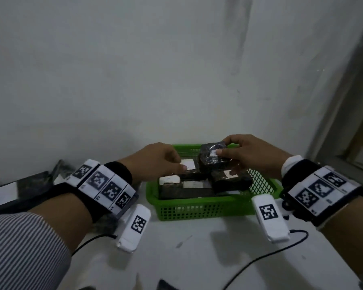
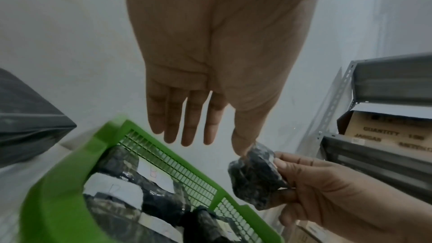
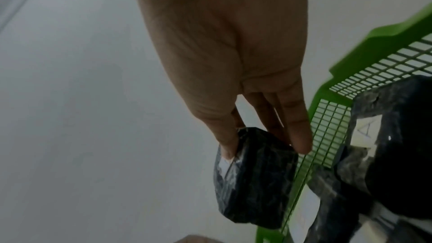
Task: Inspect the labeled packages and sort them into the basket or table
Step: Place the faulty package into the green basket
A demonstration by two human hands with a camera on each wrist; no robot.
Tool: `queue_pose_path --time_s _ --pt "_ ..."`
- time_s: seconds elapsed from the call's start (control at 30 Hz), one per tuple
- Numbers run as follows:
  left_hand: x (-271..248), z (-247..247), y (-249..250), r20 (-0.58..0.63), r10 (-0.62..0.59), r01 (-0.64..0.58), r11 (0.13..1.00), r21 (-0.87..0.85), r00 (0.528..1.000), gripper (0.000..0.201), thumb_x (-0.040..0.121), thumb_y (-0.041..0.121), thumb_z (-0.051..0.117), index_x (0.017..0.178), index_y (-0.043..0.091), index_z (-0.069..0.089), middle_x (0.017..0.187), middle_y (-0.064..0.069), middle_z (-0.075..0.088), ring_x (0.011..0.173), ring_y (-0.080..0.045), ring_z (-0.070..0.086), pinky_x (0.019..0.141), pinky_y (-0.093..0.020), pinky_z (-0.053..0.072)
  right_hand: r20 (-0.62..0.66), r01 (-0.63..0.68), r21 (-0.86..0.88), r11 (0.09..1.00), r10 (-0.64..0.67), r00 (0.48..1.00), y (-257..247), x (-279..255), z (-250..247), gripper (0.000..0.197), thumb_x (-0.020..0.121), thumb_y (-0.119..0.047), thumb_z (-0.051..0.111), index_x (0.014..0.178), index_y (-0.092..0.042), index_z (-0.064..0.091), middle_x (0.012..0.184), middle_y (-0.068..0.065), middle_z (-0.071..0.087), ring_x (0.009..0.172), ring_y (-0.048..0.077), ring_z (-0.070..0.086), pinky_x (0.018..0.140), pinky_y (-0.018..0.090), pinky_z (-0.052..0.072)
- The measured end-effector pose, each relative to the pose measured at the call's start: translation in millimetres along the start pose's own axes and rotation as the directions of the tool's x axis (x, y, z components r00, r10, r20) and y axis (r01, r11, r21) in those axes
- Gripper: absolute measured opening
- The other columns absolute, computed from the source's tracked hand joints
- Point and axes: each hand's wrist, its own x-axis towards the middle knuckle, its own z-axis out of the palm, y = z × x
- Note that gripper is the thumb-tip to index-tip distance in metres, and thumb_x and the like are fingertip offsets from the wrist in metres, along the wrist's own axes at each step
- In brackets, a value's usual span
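A green mesh basket (image 1: 197, 208) stands on the white table and holds several black wrapped packages (image 1: 231, 181) with white labels. My right hand (image 1: 228, 151) pinches a small black package (image 1: 210, 162) between thumb and fingers, lifted above the basket's far side, its white label partly under the thumb. In the right wrist view the same hand (image 3: 268, 123) grips that package (image 3: 254, 182) next to the basket wall (image 3: 385, 30). My left hand (image 1: 172, 162) hovers over the basket with fingers straight (image 2: 211, 127); its thumb tip reaches the held package (image 2: 254, 178).
More black packages (image 1: 19, 191) lie on the table at the far left. A grey metal shelf with cardboard boxes (image 2: 385, 136) stands on the right. A black cable (image 1: 260, 258) runs over the table (image 1: 197, 258) in front of the basket. A white wall is close behind.
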Motion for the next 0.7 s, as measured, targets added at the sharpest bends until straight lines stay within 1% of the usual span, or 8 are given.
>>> queue_pose_path --time_s 0.07,0.17,0.23,0.37,0.5,0.6,0.63,0.7 --pt "22.0 1.3 -14.4 -0.021 -0.017 0.018 0.999 0.048 1.000 0.029 0.091 0.048 0.069 0.102 0.021 0.070 0.098 0.005 0.072 0.090 -0.013 0.066 0.080 -0.032 0.053 0.008 -0.042 -0.045 0.998 0.042 0.999 13.0 21.0 -11.1 0.023 0.097 -0.023 0.072 0.111 -0.006 0.069 0.108 0.025 0.074 0.077 0.028 0.070 0.069 0.039 0.060" --pt "50.7 8.3 -30.9 -0.050 -0.061 0.065 0.994 0.091 0.997 0.025 0.094 0.045 0.066 0.102 0.021 0.067 0.107 0.006 0.067 0.095 -0.014 0.060 0.077 -0.032 0.044 -0.020 -0.104 -0.093 0.990 0.103 0.995 31.3 53.2 -21.4 0.025 0.096 -0.023 0.073 0.115 -0.007 0.068 0.106 0.020 0.076 0.072 0.019 0.069 0.064 0.035 0.057" --pt "64.1 14.6 -38.7 -0.056 -0.089 0.096 0.987 0.132 0.994 0.027 0.096 0.044 0.064 0.113 0.022 0.064 0.119 0.002 0.059 0.100 -0.013 0.052 0.078 -0.028 0.037 -0.050 -0.149 -0.113 0.982 0.144 0.988 42.7 75.2 -26.0 0.028 0.096 -0.024 0.074 0.117 -0.008 0.065 0.108 0.021 0.075 0.073 0.022 0.067 0.065 0.037 0.054" --pt "78.2 25.7 -53.9 -0.047 -0.160 0.164 0.983 0.082 0.986 0.038 0.097 0.042 0.062 0.126 0.018 0.057 0.131 -0.004 0.051 0.105 -0.013 0.047 0.084 -0.026 0.036 -0.091 -0.226 -0.207 0.952 0.212 0.973 58.8 114.8 -29.6 0.029 0.098 -0.024 0.070 0.119 -0.006 0.062 0.116 0.018 0.070 0.094 0.036 0.071 0.075 0.047 0.058" --pt "82.3 32.7 -56.6 -0.089 -0.188 0.189 0.982 0.004 0.978 0.027 0.096 0.038 0.064 0.114 0.019 0.056 0.119 0.000 0.050 0.105 -0.014 0.049 0.086 -0.027 0.038 -0.097 -0.269 -0.468 0.842 0.254 0.962 71.1 142.9 -26.7 0.031 0.100 -0.026 0.066 0.125 -0.008 0.059 0.128 0.014 0.061 0.101 0.027 0.060 0.075 0.034 0.047" --pt "83.5 34.6 -59.1 -0.066 -0.161 0.162 0.987 0.012 0.985 0.021 0.094 0.034 0.067 0.103 0.017 0.059 0.109 0.000 0.054 0.099 -0.020 0.055 0.082 -0.034 0.046 -0.028 -0.247 -0.579 0.777 0.284 0.958 82.1 155.3 -22.4 0.030 0.100 -0.019 0.065 0.127 -0.005 0.063 0.136 0.016 0.061 0.120 0.030 0.059 0.096 0.034 0.046" --pt "83.0 34.7 -61.0 -0.060 -0.142 0.143 0.990 0.017 0.988 0.021 0.093 0.032 0.069 0.102 0.016 0.061 0.107 -0.001 0.056 0.097 -0.021 0.056 0.082 -0.034 0.048 -0.016 -0.245 -0.593 0.767 0.293 0.956 83.5 157.0 -20.6 0.031 0.100 -0.019 0.064 0.127 -0.004 0.064 0.136 0.016 0.062 0.122 0.031 0.059 0.099 0.034 0.046" --pt "79.7 33.5 -63.5 -0.063 -0.098 0.099 0.995 0.004 0.993 0.017 0.092 0.028 0.071 0.102 0.016 0.065 0.105 -0.001 0.058 0.096 -0.019 0.057 0.079 -0.025 0.046 -0.010 -0.238 -0.623 0.745 0.297 0.955 82.5 157.2 -18.0 0.033 0.100 -0.024 0.065 0.123 0.000 0.065 0.128 0.018 0.066 0.117 0.034 0.062 0.098 0.038 0.050"
